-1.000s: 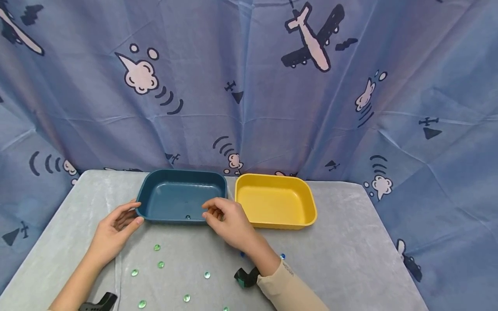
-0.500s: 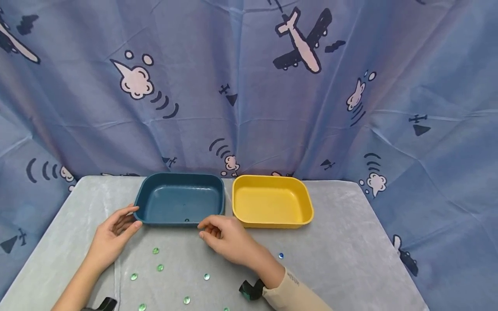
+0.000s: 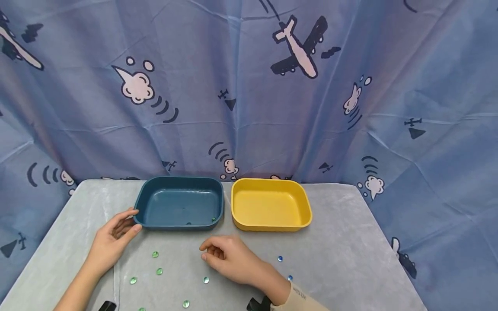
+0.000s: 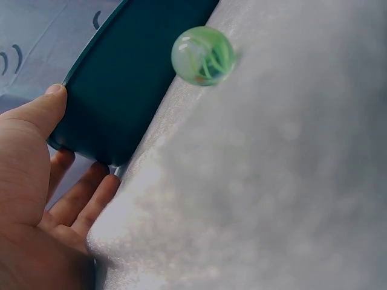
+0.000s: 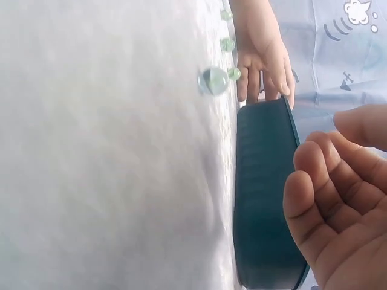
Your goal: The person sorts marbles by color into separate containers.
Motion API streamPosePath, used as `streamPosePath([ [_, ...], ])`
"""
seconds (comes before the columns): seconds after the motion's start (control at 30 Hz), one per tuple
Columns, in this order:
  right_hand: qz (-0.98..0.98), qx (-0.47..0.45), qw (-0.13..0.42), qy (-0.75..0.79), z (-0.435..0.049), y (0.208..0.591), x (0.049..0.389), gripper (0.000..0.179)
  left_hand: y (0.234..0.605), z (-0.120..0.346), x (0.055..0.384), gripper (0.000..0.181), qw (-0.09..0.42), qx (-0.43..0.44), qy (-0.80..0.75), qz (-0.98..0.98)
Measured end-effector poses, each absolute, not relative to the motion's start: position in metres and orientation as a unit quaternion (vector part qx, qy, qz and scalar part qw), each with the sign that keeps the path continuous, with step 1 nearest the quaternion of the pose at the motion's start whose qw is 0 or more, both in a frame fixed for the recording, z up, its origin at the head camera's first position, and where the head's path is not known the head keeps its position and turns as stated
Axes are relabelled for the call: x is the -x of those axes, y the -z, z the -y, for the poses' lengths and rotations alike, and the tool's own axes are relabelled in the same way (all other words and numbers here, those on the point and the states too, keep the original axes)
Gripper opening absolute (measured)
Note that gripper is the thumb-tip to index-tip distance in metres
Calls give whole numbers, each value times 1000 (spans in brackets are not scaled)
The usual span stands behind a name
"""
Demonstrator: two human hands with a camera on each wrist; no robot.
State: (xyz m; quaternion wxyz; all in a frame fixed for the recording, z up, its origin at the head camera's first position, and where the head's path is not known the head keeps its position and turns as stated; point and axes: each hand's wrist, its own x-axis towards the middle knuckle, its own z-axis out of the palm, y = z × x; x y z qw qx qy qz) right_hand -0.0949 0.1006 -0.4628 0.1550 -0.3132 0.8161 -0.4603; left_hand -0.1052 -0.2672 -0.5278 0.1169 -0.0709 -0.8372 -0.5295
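My left hand (image 3: 110, 242) holds the near left corner of a dark teal rectangular tray (image 3: 180, 227), thumb and fingertips at its rim. Two small marbles lie in that tray, a green marble (image 3: 213, 219) by the right end and a partly hidden dark marble (image 3: 188, 223) by the front wall. In front of the tray, above the cloth, is my right hand (image 3: 235, 261), fingers loosely curled with nothing between them. Between the hands several green marbles lie scattered, among them one green marble (image 4: 203, 55) close up in the left wrist view.
A yellow tray (image 3: 272, 228) stands to the right of the teal one, with a narrow gap between. Two blue marbles, one nearer blue marble (image 3: 290, 278) and one farther blue marble (image 3: 280, 258), lie right of my right hand. A patterned curtain (image 3: 249, 86) hangs behind the grey cloth-covered table (image 3: 350, 250).
My right hand has drawn back from over the teal tray toward me, and a green marble now shows at the tray's right end. The left hand stays at the corner.
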Motion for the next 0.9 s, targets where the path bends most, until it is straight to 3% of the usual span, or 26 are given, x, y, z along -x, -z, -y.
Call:
streamPosePath([
  [0.67, -783, 329, 245, 467, -109, 491, 80, 11, 528, 268, 103, 46, 111, 64, 536, 834],
  [0.9, -784, 340, 245, 458, -110, 495, 80, 10, 528, 267, 105, 45, 113, 67, 538, 833],
])
